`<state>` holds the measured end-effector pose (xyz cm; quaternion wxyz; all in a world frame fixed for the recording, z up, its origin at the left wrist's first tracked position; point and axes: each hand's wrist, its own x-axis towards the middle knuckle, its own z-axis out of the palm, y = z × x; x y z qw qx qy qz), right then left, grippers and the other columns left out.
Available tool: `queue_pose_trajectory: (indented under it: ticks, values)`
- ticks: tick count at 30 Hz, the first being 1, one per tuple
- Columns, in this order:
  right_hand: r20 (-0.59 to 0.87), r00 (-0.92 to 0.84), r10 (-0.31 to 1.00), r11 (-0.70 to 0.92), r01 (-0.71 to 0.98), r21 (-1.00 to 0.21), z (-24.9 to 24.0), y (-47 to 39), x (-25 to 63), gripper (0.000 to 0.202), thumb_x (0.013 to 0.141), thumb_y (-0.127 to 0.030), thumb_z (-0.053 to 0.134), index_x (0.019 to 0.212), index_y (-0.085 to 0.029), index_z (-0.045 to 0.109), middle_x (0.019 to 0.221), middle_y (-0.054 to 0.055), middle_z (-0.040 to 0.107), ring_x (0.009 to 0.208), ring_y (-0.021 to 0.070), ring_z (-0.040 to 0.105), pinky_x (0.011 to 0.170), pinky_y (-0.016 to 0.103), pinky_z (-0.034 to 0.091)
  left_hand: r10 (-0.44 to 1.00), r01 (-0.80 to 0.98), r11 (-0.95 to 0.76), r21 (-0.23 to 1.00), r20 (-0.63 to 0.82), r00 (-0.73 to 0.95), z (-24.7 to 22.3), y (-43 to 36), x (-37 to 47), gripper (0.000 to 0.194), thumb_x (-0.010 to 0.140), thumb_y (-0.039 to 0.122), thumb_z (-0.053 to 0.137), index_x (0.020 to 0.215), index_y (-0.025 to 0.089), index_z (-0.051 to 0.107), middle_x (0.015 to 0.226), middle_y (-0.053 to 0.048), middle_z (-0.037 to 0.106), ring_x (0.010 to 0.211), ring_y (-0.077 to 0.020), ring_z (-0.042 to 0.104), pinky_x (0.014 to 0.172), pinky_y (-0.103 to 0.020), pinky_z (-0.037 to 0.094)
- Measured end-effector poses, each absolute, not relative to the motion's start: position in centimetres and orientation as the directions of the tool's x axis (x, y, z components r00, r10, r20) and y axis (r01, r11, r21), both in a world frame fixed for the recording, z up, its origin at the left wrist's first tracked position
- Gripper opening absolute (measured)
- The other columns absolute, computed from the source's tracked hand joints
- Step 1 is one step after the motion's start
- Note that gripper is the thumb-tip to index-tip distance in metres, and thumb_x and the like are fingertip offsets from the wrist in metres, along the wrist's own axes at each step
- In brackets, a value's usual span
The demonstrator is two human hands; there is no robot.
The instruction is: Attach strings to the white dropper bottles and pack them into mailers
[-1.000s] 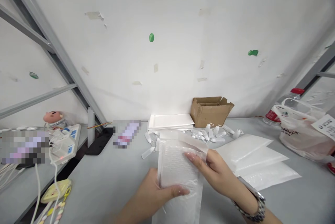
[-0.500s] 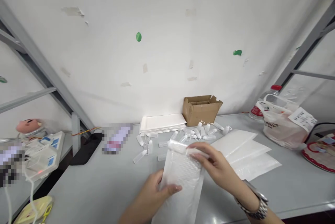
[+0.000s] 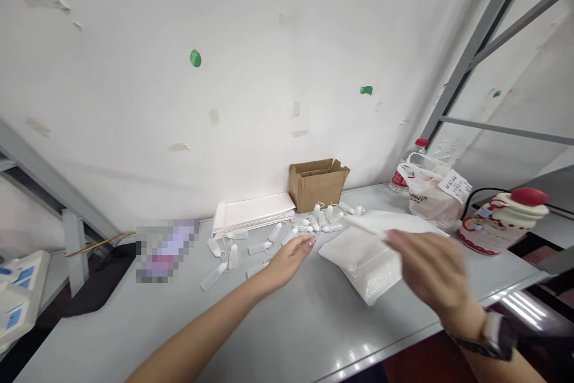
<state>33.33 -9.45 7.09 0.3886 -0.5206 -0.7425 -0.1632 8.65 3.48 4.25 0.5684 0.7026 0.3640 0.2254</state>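
Over the grey table, my left hand (image 3: 287, 260) reaches toward several small translucent plastic bottles with looped caps (image 3: 316, 221). Its fingers are stretched out, with nothing visible in them. To the right, my right hand (image 3: 428, 272) is blurred by motion beside a white bubble mailer (image 3: 376, 275). Whether its fingers touch that mailer I cannot tell. The mailer lies at an angle on other flat white mailers (image 3: 399, 220), partly covering them. More loose small bottles (image 3: 233, 256) lie left of my left hand.
A stack of white envelopes (image 3: 251, 211) lies against the wall beside an open cardboard box (image 3: 318, 186). At right stand a plastic bag (image 3: 430, 198), a red-capped bottle (image 3: 419, 147) and a decorated jar (image 3: 502, 221). A pixelated flat object (image 3: 168, 251) lies at left.
The bubble mailer, held in both hands before, now lies on the mailers at right. My left hand has moved off it toward the bottles; my right hand has moved right. The view has turned right.
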Motion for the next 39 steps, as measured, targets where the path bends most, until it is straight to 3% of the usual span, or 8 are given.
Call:
queue_pose_trajectory:
  ticks: [2,4,10,16,23,28,32,39]
  values:
    - [0.665,-0.502,0.553,0.512,0.834,0.204,5.6,-6.8,31.5,0.033,0.09,-0.008,0.038,0.113,-0.021,0.058,0.094,0.009,0.069,0.087,0.0229,0.062,0.077,0.04,0.047,0.775,0.176,-0.13,0.976,-0.01,0.632,2.6,4.9,11.3,0.055,0.085,0.054,0.038,0.119,0.015,0.055,0.131,-0.01,0.052,0.124,-0.0229,0.043,0.107,-0.037,0.026]
    - [0.575,-0.647,0.5,0.549,0.751,0.367,4.8,-5.5,30.4,0.034,0.09,-0.006,0.033,0.111,-0.016,0.059,0.089,0.01,0.07,0.082,0.0213,0.062,0.072,0.038,0.048,0.755,0.149,-0.141,0.979,0.009,0.655,1.2,5.7,13.7,0.057,0.087,0.055,0.031,0.119,0.015,0.056,0.129,-0.009,0.054,0.122,-0.0222,0.045,0.106,-0.036,0.028]
    - [0.539,-0.686,0.489,0.539,0.723,0.432,3.2,-6.5,30.5,0.037,0.089,-0.004,0.029,0.11,-0.01,0.059,0.086,0.011,0.07,0.082,0.021,0.061,0.071,0.038,0.049,0.699,0.08,-0.222,0.972,0.101,0.708,-1.5,5.4,17.9,0.058,0.087,0.055,0.03,0.118,0.013,0.057,0.127,-0.008,0.056,0.119,-0.0222,0.049,0.106,-0.037,0.03]
    - [0.561,-0.574,0.596,0.515,0.81,0.281,0.9,-7.9,31.9,0.039,0.091,-0.006,0.029,0.121,-0.012,0.053,0.095,0.013,0.068,0.088,0.0219,0.061,0.075,0.04,0.052,0.612,0.048,-0.275,0.96,0.136,0.779,-2.7,4.2,19.7,0.059,0.084,0.055,0.039,0.122,0.011,0.054,0.133,-0.012,0.049,0.127,-0.0218,0.04,0.109,-0.036,0.025]
    - [0.608,-0.553,0.57,0.57,0.799,0.192,1.5,-8.8,33.3,0.043,0.09,-0.004,0.032,0.133,-0.01,0.041,0.085,0.012,0.069,0.09,0.0216,0.063,0.08,0.036,0.055,0.655,0.019,-0.24,0.971,0.147,0.741,-2.8,4.8,21.3,0.055,0.085,0.054,0.038,0.114,0.014,0.061,0.124,-0.01,0.058,0.119,-0.0222,0.049,0.105,-0.036,0.031]
    - [0.529,-0.71,0.465,0.73,0.645,0.225,0.9,-7.4,31.9,0.035,0.089,-0.003,0.031,0.115,-0.006,0.055,0.069,0.007,0.066,0.081,0.0191,0.064,0.084,0.033,0.054,0.724,0.036,-0.166,0.985,0.097,0.683,-3.5,6.0,21.9,0.06,0.087,0.055,0.029,0.11,0.011,0.062,0.115,-0.011,0.064,0.11,-0.024,0.057,0.098,-0.039,0.04]
    - [0.433,-0.796,0.423,0.808,0.547,0.218,0.3,-6.8,31.2,0.028,0.089,-0.005,0.037,0.104,-0.007,0.06,0.063,0.005,0.062,0.076,0.0168,0.063,0.085,0.031,0.052,0.703,0.045,-0.195,0.98,0.107,0.704,-3.7,6.2,21.8,0.052,0.083,0.052,0.043,0.107,0.011,0.065,0.111,-0.011,0.066,0.105,-0.0249,0.059,0.095,-0.038,0.043]
    - [0.447,-0.524,0.725,0.661,0.713,-0.235,0.1,-6.3,33.4,0.046,0.083,0.003,0.025,0.114,-0.016,0.052,0.098,0.01,0.062,0.103,0.0173,0.055,0.087,0.036,0.051,0.739,0.142,-0.379,0.914,0.207,0.641,-2.6,5.8,21.0,0.033,0.081,0.029,0.049,0.108,0.016,0.064,0.119,-0.011,0.062,0.112,-0.0223,0.054,0.102,-0.039,0.037]
